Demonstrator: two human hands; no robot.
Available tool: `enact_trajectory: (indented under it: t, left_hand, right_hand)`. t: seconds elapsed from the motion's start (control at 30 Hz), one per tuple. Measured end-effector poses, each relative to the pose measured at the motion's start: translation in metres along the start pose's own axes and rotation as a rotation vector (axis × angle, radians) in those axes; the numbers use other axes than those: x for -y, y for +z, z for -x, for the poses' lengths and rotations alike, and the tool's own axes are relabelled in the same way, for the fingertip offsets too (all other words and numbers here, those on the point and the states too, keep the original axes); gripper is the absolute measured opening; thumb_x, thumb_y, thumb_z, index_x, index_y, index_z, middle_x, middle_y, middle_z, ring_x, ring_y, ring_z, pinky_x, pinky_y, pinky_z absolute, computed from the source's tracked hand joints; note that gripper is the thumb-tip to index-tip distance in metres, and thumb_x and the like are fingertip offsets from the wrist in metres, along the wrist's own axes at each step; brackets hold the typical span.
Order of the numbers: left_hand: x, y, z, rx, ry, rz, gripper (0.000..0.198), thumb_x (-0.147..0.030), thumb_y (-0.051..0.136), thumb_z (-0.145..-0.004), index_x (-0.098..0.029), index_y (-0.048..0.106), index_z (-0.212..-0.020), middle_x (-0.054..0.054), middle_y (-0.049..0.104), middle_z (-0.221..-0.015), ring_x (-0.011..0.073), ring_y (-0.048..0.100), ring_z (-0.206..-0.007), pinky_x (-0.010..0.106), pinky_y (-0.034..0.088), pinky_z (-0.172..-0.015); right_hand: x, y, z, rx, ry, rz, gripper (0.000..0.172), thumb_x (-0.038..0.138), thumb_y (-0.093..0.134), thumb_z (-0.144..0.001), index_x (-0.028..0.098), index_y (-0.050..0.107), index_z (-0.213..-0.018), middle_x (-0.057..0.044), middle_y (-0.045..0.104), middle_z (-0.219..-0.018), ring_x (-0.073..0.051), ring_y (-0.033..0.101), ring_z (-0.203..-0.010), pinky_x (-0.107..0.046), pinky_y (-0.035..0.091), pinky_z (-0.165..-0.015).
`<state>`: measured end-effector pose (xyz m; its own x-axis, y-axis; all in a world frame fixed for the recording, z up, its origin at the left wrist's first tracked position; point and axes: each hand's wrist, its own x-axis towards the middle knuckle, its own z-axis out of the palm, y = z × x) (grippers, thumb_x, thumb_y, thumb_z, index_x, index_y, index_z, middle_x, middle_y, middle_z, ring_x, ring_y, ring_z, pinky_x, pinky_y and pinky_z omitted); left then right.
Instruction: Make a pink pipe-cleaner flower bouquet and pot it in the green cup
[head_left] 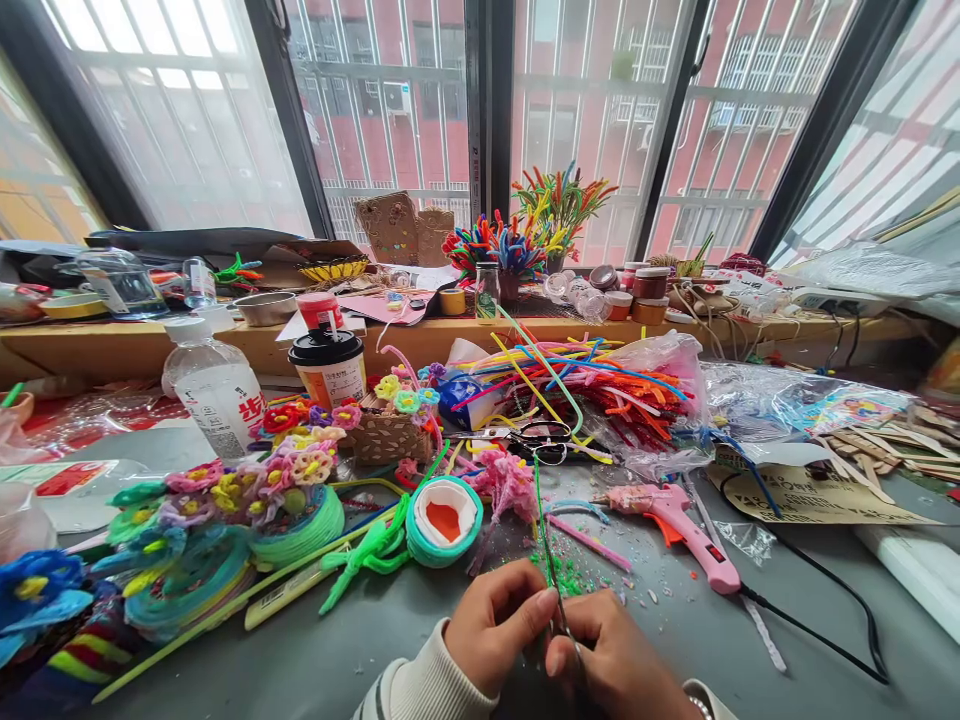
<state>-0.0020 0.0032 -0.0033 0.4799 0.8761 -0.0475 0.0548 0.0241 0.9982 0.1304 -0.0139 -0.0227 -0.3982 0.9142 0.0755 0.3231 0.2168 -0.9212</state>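
Note:
At the bottom centre, my two hands meet close together. Thumb and fingers of my left hand (491,620) are pinched on a thin green pipe cleaner (538,490) that points up and away. My right hand (619,655) is closed around a slim dark metal tool (553,570), which runs alongside the pipe cleaner; its exact kind is hard to make out. Loose green fluff (589,578) is scattered just beyond my fingers. To the left stands a small teal-wrapped round pot (444,522) with a white inner rim. A pink pipe-cleaner flower (510,482) lies behind it.
A pink glue gun (679,520) with a black cord lies right. Black-handled scissors (546,440) rest beyond my hands, before a heap of pipe cleaners (637,390). Pipe-cleaner flowers (292,450), a lidded cup (330,368) and a plastic bottle (214,390) crowd the left.

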Motion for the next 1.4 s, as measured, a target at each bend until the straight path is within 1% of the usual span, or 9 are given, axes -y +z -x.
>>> enact_trajectory:
  t: [0.13, 0.3, 0.47, 0.63, 0.73, 0.9, 1.03, 1.2, 1.4]
  left_hand:
    - [0.0, 0.0, 0.0, -0.03, 0.004, -0.022, 0.042, -0.054, 0.049, -0.063, -0.013, 0.047, -0.057, -0.002, 0.039, -0.049, 0.0071, 0.034, -0.045, 0.02, 0.026, -0.043]
    - [0.003, 0.001, 0.001, -0.011, -0.003, 0.053, 0.038, -0.051, 0.051, -0.064, -0.013, 0.047, -0.058, -0.002, 0.043, -0.05, 0.0073, 0.037, -0.045, 0.02, 0.028, -0.044]
    - [0.005, 0.002, 0.001, -0.065, -0.006, 0.111, 0.035, -0.046, 0.057, -0.062, -0.013, 0.047, -0.057, -0.002, 0.044, -0.048, 0.0056, 0.037, -0.043, 0.018, 0.027, -0.042]
    - [0.003, 0.003, 0.001, -0.125, 0.006, 0.228, 0.034, -0.043, 0.06, -0.06, -0.013, 0.045, -0.055, -0.003, 0.048, -0.042, 0.0063, 0.042, -0.039, 0.018, 0.03, -0.04]
    - [0.001, 0.003, 0.002, -0.174, 0.011, 0.249, 0.034, -0.043, 0.061, -0.059, -0.013, 0.046, -0.054, -0.003, 0.048, -0.04, 0.0059, 0.042, -0.036, 0.018, 0.031, -0.038]
    - [-0.003, 0.003, 0.004, -0.168, -0.017, 0.262, 0.034, -0.043, 0.062, -0.057, -0.013, 0.047, -0.053, -0.002, 0.049, -0.039, 0.0063, 0.043, -0.035, 0.018, 0.032, -0.037]
    - [0.0, 0.003, 0.004, -0.112, -0.026, 0.201, 0.034, -0.042, 0.061, -0.059, -0.013, 0.044, -0.052, -0.002, 0.05, -0.04, 0.0054, 0.042, -0.035, 0.017, 0.03, -0.037]
    - [0.005, 0.001, 0.003, -0.069, -0.019, 0.19, 0.035, -0.044, 0.058, -0.062, -0.014, 0.042, -0.055, -0.002, 0.047, -0.043, 0.006, 0.043, -0.039, 0.018, 0.033, -0.04]
    - [0.0, 0.002, 0.002, -0.055, -0.003, 0.149, 0.034, -0.043, 0.06, -0.06, -0.011, 0.047, -0.058, -0.003, 0.044, -0.049, 0.0055, 0.04, -0.045, 0.018, 0.032, -0.045]
  right_hand:
    - [-0.004, 0.001, -0.001, -0.046, 0.047, 0.07, 0.066, 0.078, 0.024, -0.054, 0.015, 0.028, -0.034, 0.004, 0.024, -0.037, -0.006, 0.025, -0.039, -0.021, 0.019, -0.038]
    - [0.0, 0.0, 0.0, 0.022, -0.012, -0.024, 0.066, 0.076, 0.02, -0.059, 0.015, 0.036, -0.038, 0.003, 0.033, -0.04, -0.008, 0.033, -0.042, -0.021, 0.024, -0.041]
    - [-0.002, -0.001, 0.001, -0.033, 0.008, 0.062, 0.064, 0.075, 0.023, -0.06, 0.016, 0.028, -0.036, 0.004, 0.026, -0.039, -0.007, 0.027, -0.041, -0.021, 0.023, -0.042]
    - [0.003, -0.002, 0.002, 0.073, -0.057, -0.053, 0.063, 0.074, 0.021, -0.061, 0.016, 0.031, -0.041, 0.004, 0.029, -0.044, -0.008, 0.029, -0.045, -0.021, 0.024, -0.044]
    - [0.01, -0.004, 0.002, 0.107, -0.106, -0.043, 0.061, 0.073, 0.019, -0.064, 0.016, 0.034, -0.047, 0.003, 0.033, -0.049, -0.009, 0.031, -0.05, -0.021, 0.026, -0.047]
    - [0.016, -0.004, 0.001, 0.127, -0.107, -0.015, 0.061, 0.075, 0.018, -0.061, 0.016, 0.032, -0.049, 0.003, 0.031, -0.052, -0.009, 0.029, -0.051, -0.021, 0.027, -0.047]
    - [0.011, -0.001, 0.001, 0.08, -0.113, -0.046, 0.061, 0.073, 0.024, -0.061, 0.016, 0.036, -0.046, 0.003, 0.035, -0.049, -0.009, 0.032, -0.049, -0.019, 0.029, -0.046]
    - [-0.007, 0.003, -0.002, -0.012, -0.134, 0.035, 0.066, 0.076, 0.024, -0.058, 0.014, 0.037, -0.037, 0.003, 0.032, -0.041, -0.007, 0.03, -0.041, -0.019, 0.024, -0.04]
    - [-0.013, 0.001, -0.004, -0.124, -0.119, 0.1, 0.069, 0.073, 0.023, -0.062, 0.014, 0.05, -0.039, 0.002, 0.035, -0.04, -0.008, 0.032, -0.042, -0.02, 0.025, -0.042]
